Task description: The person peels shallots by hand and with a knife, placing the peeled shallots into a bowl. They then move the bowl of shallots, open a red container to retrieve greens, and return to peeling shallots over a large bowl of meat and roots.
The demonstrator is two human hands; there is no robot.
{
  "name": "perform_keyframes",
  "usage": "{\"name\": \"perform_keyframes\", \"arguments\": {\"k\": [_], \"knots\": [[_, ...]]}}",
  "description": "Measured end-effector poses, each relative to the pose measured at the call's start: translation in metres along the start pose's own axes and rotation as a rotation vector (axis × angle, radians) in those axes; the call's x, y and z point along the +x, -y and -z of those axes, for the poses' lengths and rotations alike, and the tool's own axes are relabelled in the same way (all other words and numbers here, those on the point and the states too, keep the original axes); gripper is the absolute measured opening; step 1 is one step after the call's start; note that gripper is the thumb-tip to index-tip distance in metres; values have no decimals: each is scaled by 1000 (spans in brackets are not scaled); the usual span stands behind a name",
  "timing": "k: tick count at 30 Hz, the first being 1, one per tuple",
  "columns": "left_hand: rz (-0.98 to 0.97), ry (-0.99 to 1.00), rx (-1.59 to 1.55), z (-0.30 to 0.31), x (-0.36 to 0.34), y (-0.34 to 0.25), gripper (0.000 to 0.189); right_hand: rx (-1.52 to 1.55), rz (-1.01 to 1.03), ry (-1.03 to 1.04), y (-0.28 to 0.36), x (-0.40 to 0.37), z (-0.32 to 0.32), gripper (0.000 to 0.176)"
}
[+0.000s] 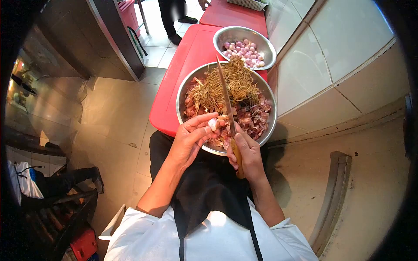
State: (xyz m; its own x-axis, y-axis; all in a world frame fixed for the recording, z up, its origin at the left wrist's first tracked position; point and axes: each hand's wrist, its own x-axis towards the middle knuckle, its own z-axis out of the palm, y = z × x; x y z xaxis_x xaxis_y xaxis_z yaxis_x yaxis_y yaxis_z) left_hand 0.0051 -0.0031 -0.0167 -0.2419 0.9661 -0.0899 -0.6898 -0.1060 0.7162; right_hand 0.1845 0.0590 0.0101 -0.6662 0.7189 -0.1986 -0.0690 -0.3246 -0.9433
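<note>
My left hand (190, 138) pinches a small pale shallot (213, 124) over the near left part of a large metal bowl (274, 115). In my right hand (247, 152) is a knife (226, 93), held by its yellowish handle, with the blade pointing up and away across the bowl. The blade's lower part is close beside the shallot; whether they touch I cannot tell. Dry stringy roots (239, 82) lie heaped over reddish-purple peels (259, 119) in the bowl. Behind it, a smaller metal bowl (271, 54) holds many peeled pink shallots (246, 51).
Both bowls stand on a red lid (167, 100). Another red surface (235, 16) with a white basket (248, 3) is beyond. A tiled wall (318, 56) runs along the right. At the top stands a person (167, 19); another person's leg (76, 176) shows at left.
</note>
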Motion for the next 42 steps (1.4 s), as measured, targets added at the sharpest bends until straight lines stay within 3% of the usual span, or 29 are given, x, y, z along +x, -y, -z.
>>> {"name": "perform_keyframes", "arguments": {"k": [3, 6, 10, 15, 21, 25, 27, 42], "knots": [[3, -13, -37, 0, 1, 1, 40, 43, -9, -12, -1, -1, 0, 49], [2, -28, -43, 4, 2, 3, 42, -194, 41, 4, 1, -2, 1, 52], [-19, -53, -60, 6, 2, 6, 41, -646, 388, 22, -9, 3, 6, 56], [-10, -4, -46, 6, -1, 6, 41, -756, 323, 78, -1, 0, 5, 55], [-14, -42, 54, 4, -4, 5, 39, -707, 436, 55, -6, 4, 1, 53], [-21, -58, 25, 5, -2, 8, 38, -420, 255, 91, -12, 3, 2, 49], [-18, -39, -16, 6, -1, 8, 39, -140, 67, 119, -11, -1, 0, 48], [-89, -79, 92, -4, -3, 0, 35, 117, -100, 31, 1, 0, 3, 54]]}}
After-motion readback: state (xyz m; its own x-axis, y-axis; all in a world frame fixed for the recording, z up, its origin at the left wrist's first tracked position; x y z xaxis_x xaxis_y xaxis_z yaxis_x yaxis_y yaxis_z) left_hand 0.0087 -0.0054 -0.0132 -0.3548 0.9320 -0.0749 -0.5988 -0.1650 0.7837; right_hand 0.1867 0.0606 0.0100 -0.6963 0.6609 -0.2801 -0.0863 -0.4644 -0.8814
